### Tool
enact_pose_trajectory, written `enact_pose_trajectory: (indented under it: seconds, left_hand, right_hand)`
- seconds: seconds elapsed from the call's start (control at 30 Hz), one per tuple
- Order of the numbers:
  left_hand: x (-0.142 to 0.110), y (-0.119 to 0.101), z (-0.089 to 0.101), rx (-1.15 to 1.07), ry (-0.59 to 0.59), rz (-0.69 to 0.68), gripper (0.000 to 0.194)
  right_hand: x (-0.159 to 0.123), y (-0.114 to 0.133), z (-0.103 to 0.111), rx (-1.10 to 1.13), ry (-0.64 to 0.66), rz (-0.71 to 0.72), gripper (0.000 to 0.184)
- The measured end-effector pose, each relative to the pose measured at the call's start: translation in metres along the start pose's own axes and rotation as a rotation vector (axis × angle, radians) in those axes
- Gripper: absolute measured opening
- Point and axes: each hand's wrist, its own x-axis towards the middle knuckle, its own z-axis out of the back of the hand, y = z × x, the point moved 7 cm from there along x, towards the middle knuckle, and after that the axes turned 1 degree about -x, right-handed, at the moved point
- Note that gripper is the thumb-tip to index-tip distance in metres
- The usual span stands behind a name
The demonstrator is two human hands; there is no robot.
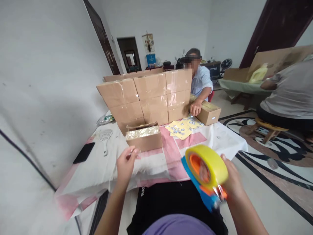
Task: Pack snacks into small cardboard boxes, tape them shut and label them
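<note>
My right hand (232, 181) grips a tape dispenser (207, 176) with a blue and orange frame and a yellow tape roll, held in the air near the table's front edge. My left hand (126, 163) is raised over the white and pink tablecloth (171, 153), its fingertips pinched together, perhaps on a clear tape end that I cannot make out. Just beyond it stands an open cardboard box (144, 137) with shiny wrapped contents.
Sealed cardboard boxes (151, 96) are stacked at the back of the table. A person across the table rests a hand on another box (207, 112). Yellow label sheets (182, 128), a black phone (83, 152), a white strainer (105, 137). Another person sits on a stool (269, 127) at right.
</note>
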Motion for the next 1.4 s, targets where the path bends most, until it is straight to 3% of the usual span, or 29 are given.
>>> enact_pose_trajectory:
  seconds: [0.07,0.13,0.17,0.23,0.33,0.5,0.63,0.77,1.0,1.4]
  left_hand:
    - [0.022,-0.011,0.008,-0.055,-0.016,0.008,0.046]
    - [0.043,-0.018,0.006,-0.108,-0.022,0.031,0.054]
    - [0.054,-0.02,0.003,-0.13,-0.023,0.05,0.054]
    - [0.077,-0.023,-0.008,-0.156,-0.014,0.098,0.051]
    - [0.109,-0.025,-0.034,-0.15,0.05,0.188,0.037]
    - [0.147,-0.024,-0.073,-0.063,0.198,0.351,0.029]
    - [0.166,-0.019,-0.083,0.023,0.227,0.428,0.035]
    - [0.167,-0.003,-0.09,0.127,0.269,0.521,0.037]
    - [0.154,0.017,-0.091,0.257,0.265,0.582,0.04]
    - [0.151,0.003,-0.077,0.433,0.304,0.529,0.034]
  right_hand:
    - [0.04,-0.005,-0.027,0.066,0.068,-0.016,0.069]
    - [0.086,-0.01,-0.06,-0.03,0.148,0.064,0.064]
    - [0.108,-0.014,-0.07,-0.098,0.119,0.098,0.063]
    - [0.143,-0.029,-0.085,-0.148,0.065,0.13,0.063]
    - [0.172,-0.054,-0.09,-0.126,-0.001,0.153,0.066]
    - [0.18,-0.087,-0.076,-0.073,-0.075,0.155,0.068]
    - [0.185,-0.1,-0.072,-0.045,-0.063,0.15,0.067]
    - [0.188,-0.106,-0.073,-0.025,-0.056,0.138,0.066]
    - [0.185,-0.104,-0.076,0.035,-0.032,0.119,0.066]
    - [0.181,-0.1,-0.074,0.059,-0.035,0.098,0.066]
